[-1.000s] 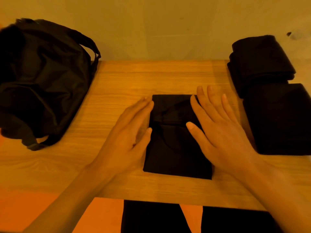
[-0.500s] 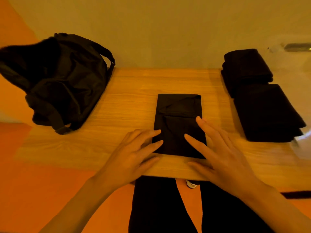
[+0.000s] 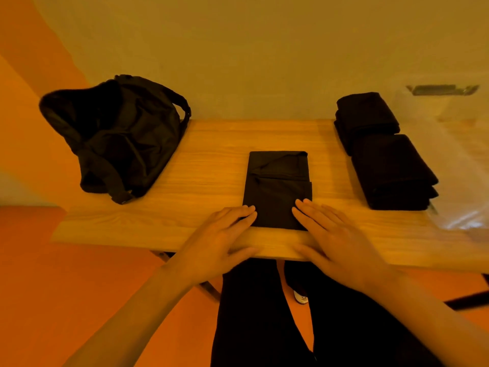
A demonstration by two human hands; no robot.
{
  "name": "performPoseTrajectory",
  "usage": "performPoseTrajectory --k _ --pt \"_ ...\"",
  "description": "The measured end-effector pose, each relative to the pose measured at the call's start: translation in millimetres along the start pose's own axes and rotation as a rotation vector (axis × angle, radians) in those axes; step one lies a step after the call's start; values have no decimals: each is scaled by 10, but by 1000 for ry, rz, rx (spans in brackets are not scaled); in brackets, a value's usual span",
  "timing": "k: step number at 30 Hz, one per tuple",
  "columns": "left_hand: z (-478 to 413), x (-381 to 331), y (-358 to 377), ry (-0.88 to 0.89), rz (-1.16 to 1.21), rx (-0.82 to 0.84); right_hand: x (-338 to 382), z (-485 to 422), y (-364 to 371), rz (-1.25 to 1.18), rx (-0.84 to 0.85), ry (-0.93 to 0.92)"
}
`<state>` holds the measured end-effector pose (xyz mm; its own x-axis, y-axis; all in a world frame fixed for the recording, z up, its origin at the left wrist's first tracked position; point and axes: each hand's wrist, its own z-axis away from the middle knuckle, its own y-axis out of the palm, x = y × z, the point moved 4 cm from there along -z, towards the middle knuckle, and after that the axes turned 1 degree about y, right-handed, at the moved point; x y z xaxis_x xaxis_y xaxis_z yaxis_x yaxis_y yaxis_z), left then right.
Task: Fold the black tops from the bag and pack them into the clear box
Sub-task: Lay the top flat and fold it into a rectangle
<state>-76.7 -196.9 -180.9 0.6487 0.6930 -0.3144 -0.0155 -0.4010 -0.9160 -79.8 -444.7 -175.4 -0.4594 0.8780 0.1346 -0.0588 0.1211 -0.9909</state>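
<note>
A wooden worktop (image 3: 211, 154) is set against a plain pale wall (image 3: 264, 49); an orange floor (image 3: 79, 287) is seen below, everything washed in warm yellow light

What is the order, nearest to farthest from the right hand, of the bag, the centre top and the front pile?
1. The centre top, at the fingertips of the right hand.
2. The front pile, on the right.
3. The bag, far left.

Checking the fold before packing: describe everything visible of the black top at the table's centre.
The black top is soft dark cloth folded into a flat rectangle, creased flaps showing on its far half. It lies on the wooden table near the front edge; left hand and right hand lay straight fingers on its near corners.
</note>
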Motion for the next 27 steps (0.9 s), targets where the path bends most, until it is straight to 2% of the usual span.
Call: performPoseTrajectory --k 4,10,18,21,27 --pt "73 -22 29 50 -59 50 -19 95 -4 -17 72 -71" --pt "120 -263 56 210 -173 -200 56 260 -4 9 -139 -126" --pt "298 -489 65 226 -297 -259 98 457 -22 -87 -245 -236" --pt "339 -532 -29 194 -181 -263 73 502 -124 -225 -236 -225" --pt "300 -543 -302 22 249 -356 -5 393 -400 -477 -204 -233"
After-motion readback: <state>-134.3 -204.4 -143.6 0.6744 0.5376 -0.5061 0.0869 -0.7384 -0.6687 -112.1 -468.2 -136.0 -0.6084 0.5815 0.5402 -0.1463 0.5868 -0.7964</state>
